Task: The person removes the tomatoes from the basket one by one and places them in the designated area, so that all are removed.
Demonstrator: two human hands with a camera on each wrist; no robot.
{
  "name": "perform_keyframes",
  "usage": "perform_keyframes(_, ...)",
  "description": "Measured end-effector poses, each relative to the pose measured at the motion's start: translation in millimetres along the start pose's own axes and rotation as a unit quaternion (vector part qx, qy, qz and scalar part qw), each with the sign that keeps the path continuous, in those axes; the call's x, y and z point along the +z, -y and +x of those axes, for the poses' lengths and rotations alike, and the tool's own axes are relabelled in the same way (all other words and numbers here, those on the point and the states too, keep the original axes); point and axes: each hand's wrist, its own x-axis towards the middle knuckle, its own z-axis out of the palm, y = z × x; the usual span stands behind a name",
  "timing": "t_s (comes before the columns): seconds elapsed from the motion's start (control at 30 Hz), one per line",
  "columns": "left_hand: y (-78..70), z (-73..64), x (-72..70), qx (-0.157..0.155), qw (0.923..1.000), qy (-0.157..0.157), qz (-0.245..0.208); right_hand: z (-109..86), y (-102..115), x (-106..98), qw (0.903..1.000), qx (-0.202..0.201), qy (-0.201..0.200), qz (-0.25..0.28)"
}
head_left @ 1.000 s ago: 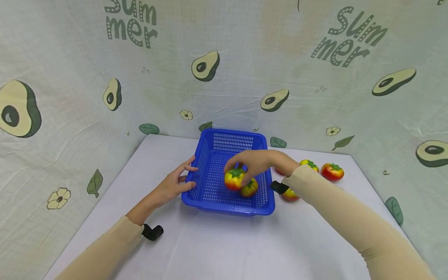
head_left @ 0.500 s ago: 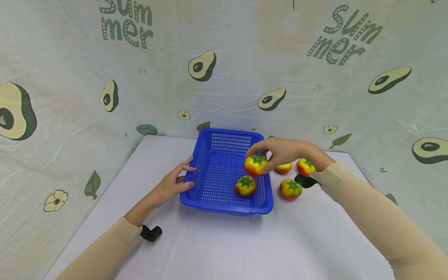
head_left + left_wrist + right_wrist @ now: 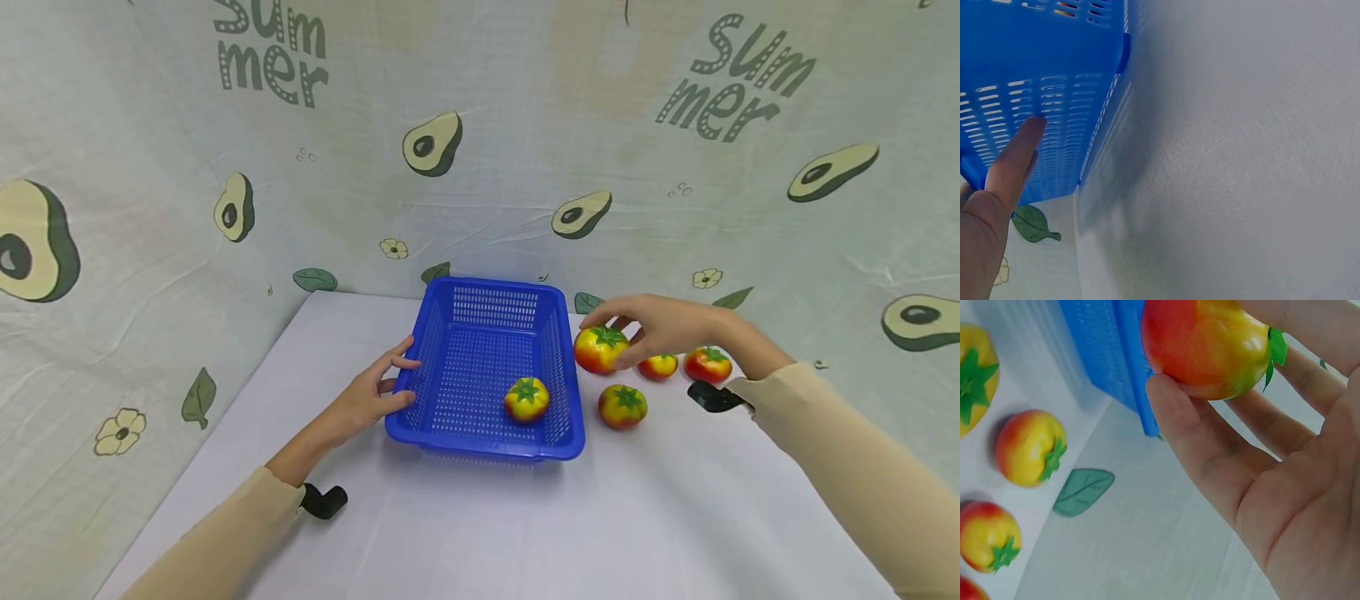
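In the head view my right hand pinches a red-and-yellow toy tomato with a green leafy top, just outside the right rim of the blue basket. Close up in the right wrist view, the tomato sits between the thumb and fingers. My left hand rests against the basket's left side, fingertips at the rim. The left wrist view has one nearly straight finger lying on the slotted outer wall. Inside the basket lies a single tomato, near the front right.
Right of the basket, one tomato lies on the white tabletop. Farther back are another tomato and a redder one, partly behind the right arm. A printed cloth hangs behind and along the sides.
My right hand has carried the held tomato out of the basket, over its right rim and rightward. The other tomato stays inside. My left hand keeps its place at the basket's side.
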Motion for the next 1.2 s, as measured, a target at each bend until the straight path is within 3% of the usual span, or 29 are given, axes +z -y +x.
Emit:
perform_keyframes(0.7,-0.9,-0.7,0.4,0.004,1.0000,-0.002,-0.007,-70.8,-68,6,0.9931,0.082,-0.078,-0.028)
perform_keyframes(1.2,-1.2,-0.9,-0.9,0.010,1.0000,0.001,-0.002,-90.8,-107,20,0.9904,0.094,-0.096,-0.033)
